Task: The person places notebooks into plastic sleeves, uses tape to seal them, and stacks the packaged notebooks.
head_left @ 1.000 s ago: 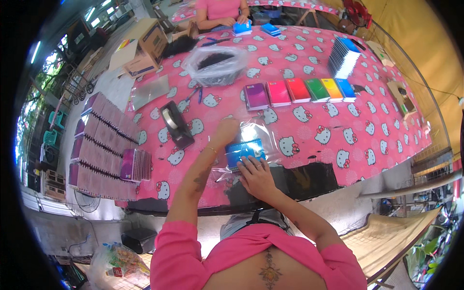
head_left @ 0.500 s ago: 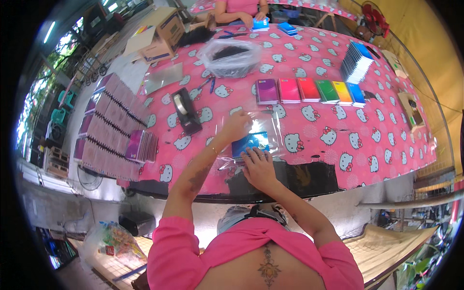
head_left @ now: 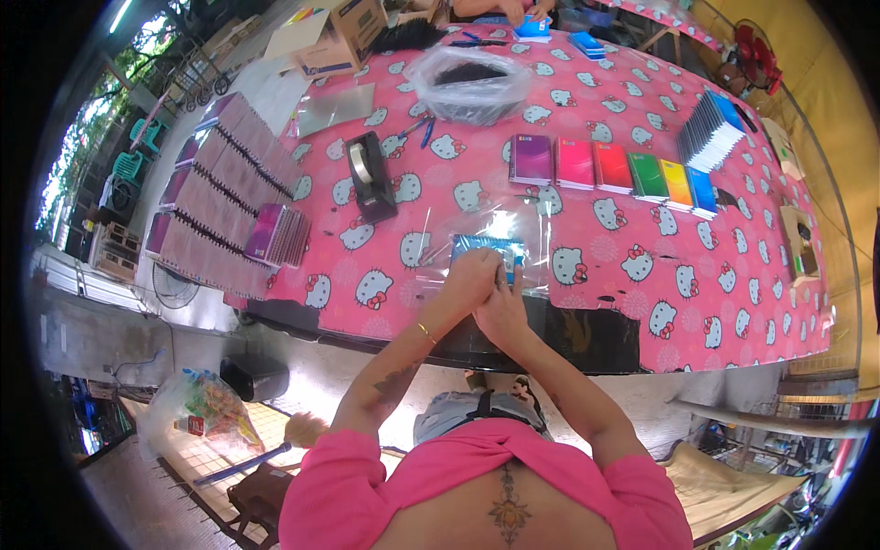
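A blue spiral notebook (head_left: 489, 243) lies at the table's near edge with a clear plastic sheet (head_left: 534, 246) around it. My left hand (head_left: 471, 280) is closed over the notebook's near part, fingertips bent down, apparently pinching the plastic. Right beside it and touching it, my right hand (head_left: 500, 310) rests with some fingers stretched over the notebook's lower right part. The two hands cover most of the notebook's near half. Glare on the plastic hides part of its far side.
Beyond my hands runs a row of colored notebooks (head_left: 575, 163). A black tape dispenser (head_left: 373, 179) and a plastic-lined tub (head_left: 469, 87) stand left of it. Notebook stacks (head_left: 215, 197) fill the left end; another stack (head_left: 710, 131) is far right. A person's hands (head_left: 527, 13) work opposite.
My left hand has come down from the notebook's far left side to its near part, next to my right hand. The whole view has shifted slightly.
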Available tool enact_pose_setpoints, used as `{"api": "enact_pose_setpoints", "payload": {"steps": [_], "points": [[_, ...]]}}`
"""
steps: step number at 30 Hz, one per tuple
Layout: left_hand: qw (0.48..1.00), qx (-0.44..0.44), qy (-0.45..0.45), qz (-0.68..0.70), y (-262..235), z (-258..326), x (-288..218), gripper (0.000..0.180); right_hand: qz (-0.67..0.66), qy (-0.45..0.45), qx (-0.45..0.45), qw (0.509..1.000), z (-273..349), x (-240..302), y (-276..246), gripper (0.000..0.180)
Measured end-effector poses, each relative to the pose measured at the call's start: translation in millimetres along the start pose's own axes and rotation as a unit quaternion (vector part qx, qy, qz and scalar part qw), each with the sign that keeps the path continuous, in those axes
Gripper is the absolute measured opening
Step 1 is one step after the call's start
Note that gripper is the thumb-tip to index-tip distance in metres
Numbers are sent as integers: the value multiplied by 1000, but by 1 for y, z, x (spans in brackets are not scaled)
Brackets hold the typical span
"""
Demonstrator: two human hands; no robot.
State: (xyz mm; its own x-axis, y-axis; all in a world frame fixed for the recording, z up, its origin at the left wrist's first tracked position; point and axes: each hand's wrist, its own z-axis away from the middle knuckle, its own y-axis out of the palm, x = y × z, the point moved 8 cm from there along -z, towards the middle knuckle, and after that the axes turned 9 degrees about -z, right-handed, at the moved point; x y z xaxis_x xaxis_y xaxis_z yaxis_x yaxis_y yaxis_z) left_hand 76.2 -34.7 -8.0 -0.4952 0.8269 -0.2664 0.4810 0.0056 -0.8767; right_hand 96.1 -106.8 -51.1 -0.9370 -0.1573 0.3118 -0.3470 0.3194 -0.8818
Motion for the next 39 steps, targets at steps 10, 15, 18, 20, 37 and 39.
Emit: {"api": "enact_pose_setpoints", "payload": {"steps": [10, 15, 18, 20, 37, 39], "points": [[996, 30, -71, 54, 8, 21, 18, 19, -255, 85, -164, 949, -46, -30, -83, 26], [996, 82, 22, -40, 25, -1, -27, 25, -150, 31, 189, 970, -134, -56, 18, 46], [982, 112, -6, -154, 31, 29, -2, 29, -282, -103, 435, 849, -129, 29, 28, 53], [976, 27, 6, -214, 16, 35, -2, 30, -630, -11, 256, 733, -133, 28, -14, 48], [998, 50, -20, -18, 6, 6, -2, 11, 83, 6, 56, 995, 11, -15, -35, 64], [999, 33, -16, 5, 1, 8, -4, 12, 52, 5, 47, 998, 5, -22, -43, 61]]}}
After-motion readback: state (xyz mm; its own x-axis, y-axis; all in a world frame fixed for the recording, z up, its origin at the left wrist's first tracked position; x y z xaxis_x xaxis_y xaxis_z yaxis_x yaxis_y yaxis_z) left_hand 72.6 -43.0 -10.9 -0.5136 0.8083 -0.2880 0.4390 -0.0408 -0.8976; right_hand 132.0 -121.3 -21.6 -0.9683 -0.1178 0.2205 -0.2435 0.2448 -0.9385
